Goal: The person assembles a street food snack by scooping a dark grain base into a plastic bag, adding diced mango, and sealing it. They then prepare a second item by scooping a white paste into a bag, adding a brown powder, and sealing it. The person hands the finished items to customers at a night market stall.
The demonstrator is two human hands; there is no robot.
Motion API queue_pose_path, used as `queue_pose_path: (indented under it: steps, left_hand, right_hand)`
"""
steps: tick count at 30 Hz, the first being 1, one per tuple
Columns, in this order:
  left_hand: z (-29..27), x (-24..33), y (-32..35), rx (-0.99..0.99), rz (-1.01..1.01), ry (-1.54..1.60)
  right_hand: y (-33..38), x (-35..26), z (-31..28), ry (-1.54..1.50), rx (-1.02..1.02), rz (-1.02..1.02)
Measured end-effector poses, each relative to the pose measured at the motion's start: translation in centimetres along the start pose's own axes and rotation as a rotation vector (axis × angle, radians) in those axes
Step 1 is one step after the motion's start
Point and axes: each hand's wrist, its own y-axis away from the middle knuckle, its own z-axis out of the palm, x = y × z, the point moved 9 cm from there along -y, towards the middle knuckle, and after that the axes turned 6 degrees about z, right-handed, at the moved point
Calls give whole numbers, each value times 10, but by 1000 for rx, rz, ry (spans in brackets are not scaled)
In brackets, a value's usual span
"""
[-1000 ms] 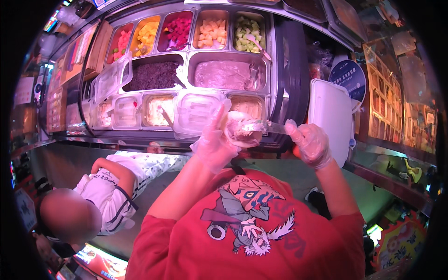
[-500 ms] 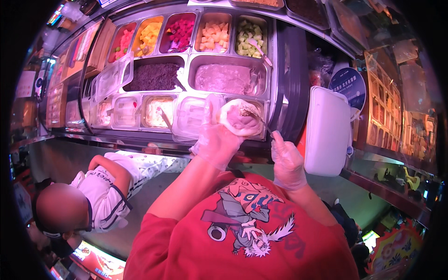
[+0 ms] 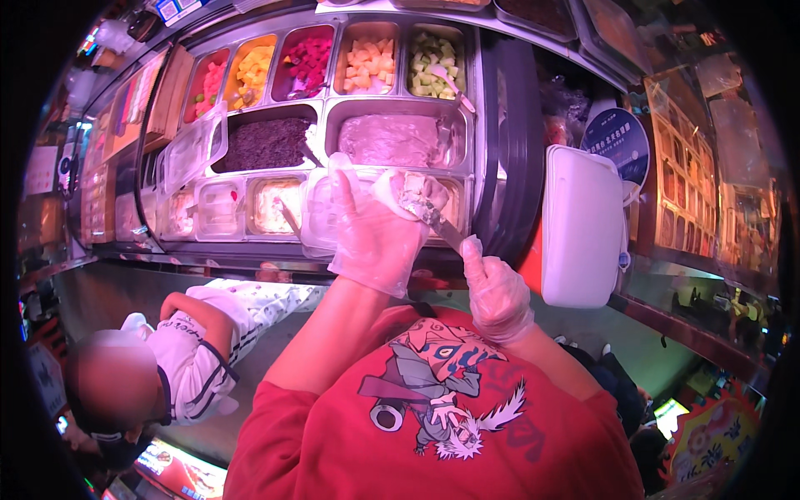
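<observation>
In a clear plastic glove, my left hand (image 3: 379,246) is palm up with its thumb spread. It supports a round, soft white wrapper (image 3: 386,192) that looks like dough. Pinkish-purple paste (image 3: 425,192) lies on the wrapper. My right hand (image 3: 498,296), also gloved, is closed around the handle of a metal spatula (image 3: 451,234). The blade tip touches the paste and has some dark bits on it. Just beyond both hands sits a steel pan of purple paste (image 3: 392,137). Part of the wrapper's edge is hidden by my left hand and the paste.
Pans of diced fruit (image 3: 367,62) line the far row. Left of the paste is a pan of dark grains (image 3: 265,140); a clear lid (image 3: 196,146) leans there. A white lidded box (image 3: 583,229) stands at right. Another person (image 3: 187,358) stands at lower left.
The spatula has turned steeper, and paste is now heaped at its tip on the wrapper. My right hand has shifted slightly left; the left palm has tilted. The view has shifted a little.
</observation>
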Motion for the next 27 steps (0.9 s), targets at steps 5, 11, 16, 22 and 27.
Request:
queue_pose_path:
  steps: [5,11,16,22,27]
  left_hand:
    - [-3,12,-4,-29,36,44]
    - [-18,37,-3,-20,148,-52]
    - [-50,85,10,159,221,-85]
    - [-55,89,35,215,159,-181]
    - [-70,102,52,233,228,-188]
  right_hand:
    - [-1,19,-15,-25,-93,-37]
    - [13,52,-14,-114,40,127]
    - [-1,81,46,-201,-227,257]
    - [-13,95,188,152,-543,270]
    - [6,89,194,91,-767,385]
